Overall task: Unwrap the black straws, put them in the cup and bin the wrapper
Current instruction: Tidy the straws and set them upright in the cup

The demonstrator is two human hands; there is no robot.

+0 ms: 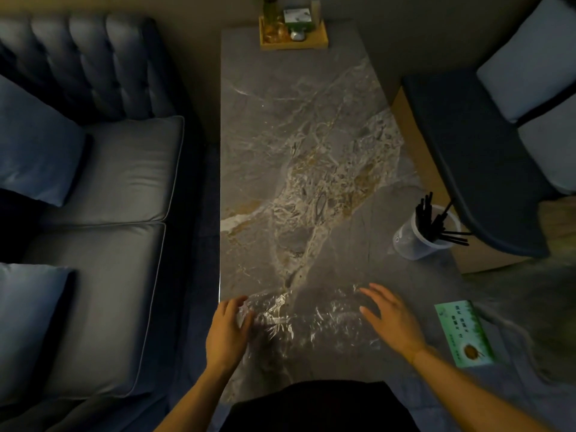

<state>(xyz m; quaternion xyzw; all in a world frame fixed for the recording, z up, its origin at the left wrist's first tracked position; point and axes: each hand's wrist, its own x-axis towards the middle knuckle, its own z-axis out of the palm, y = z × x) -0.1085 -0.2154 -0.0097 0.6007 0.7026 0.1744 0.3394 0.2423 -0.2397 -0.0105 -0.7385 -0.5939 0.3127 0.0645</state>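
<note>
We look down on a long marble table point(299, 126) in dim light. Near its close edge lies the clear wrapper point(299, 319), crumpled and spread flat. Our left hand point(226, 330) curls its fingers over the wrapper's left end, touching it. Our right hand point(391, 319) hovers with fingers spread at the wrapper's right end; we cannot tell whether it touches. At the table's right edge stands a clear cup point(420, 238) with the black straws point(434, 219) in it. A green packet point(464, 333) lies near the right hand, a wooden tray point(294, 42) at the far end, a sofa point(93, 198) on the left.
</note>
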